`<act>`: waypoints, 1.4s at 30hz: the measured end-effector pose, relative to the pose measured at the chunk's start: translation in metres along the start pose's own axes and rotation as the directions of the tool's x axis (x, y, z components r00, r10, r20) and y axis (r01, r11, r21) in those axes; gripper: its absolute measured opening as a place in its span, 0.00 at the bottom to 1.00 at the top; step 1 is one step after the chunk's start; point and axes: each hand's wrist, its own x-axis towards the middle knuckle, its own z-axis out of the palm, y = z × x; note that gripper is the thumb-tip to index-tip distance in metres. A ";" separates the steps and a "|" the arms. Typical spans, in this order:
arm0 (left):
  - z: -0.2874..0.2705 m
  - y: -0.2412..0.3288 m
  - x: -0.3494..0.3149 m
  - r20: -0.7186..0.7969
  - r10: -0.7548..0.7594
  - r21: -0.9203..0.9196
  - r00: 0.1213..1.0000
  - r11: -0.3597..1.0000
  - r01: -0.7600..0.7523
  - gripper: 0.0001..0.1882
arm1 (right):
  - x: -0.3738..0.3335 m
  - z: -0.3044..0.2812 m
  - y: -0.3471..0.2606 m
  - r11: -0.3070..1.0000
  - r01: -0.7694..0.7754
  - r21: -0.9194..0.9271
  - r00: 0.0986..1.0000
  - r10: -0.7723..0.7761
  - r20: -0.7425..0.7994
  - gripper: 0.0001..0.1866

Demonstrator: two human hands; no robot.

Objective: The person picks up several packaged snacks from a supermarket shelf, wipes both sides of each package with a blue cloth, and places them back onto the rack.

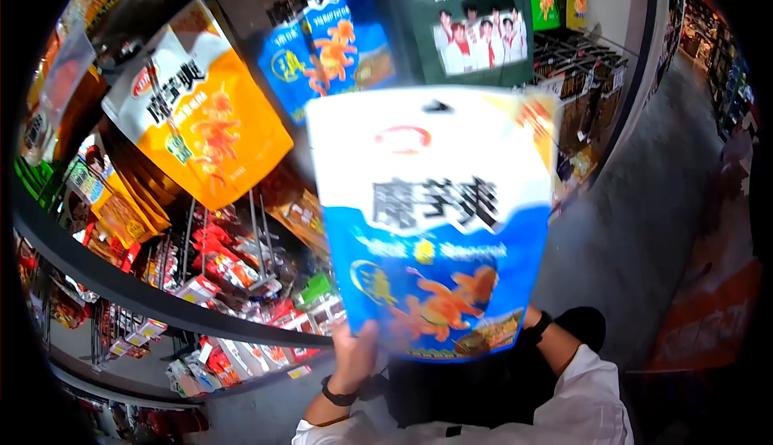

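A large blue and white stand-up snack bag fills the middle of the view, its printed front toward me and slightly blurred. My left hand grips its lower left edge, with the thumb on the near side. At the lower right edge, my right hand holds the bag from behind, and its fingers are hidden there. Dark bands circle both wrists. Just beyond the held bag hang a similar blue snack bag, a yellow and white snack bag and a dark green bag.
Curving round the left is a display rack with a dark rim, filled with several small snack packs. Wire baskets stand behind on the right. Grey floor runs along the right side, past an orange panel.
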 end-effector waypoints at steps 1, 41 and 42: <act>-0.002 -0.010 -0.013 0.022 -0.066 0.072 0.998 0.995 0.064 0.18 | 0.000 -0.007 -0.007 0.990 -0.061 0.125 0.998 0.064 -0.023 0.16; -0.044 -0.170 -0.136 -0.060 -0.661 0.028 0.748 0.748 0.663 0.16 | -0.063 0.101 0.030 0.856 0.495 -0.152 0.799 -0.378 0.468 0.19; -0.049 -0.170 -0.128 0.012 -0.716 -0.003 0.698 0.698 0.716 0.15 | -0.063 0.102 0.031 0.852 0.501 -0.151 0.796 -0.385 0.468 0.20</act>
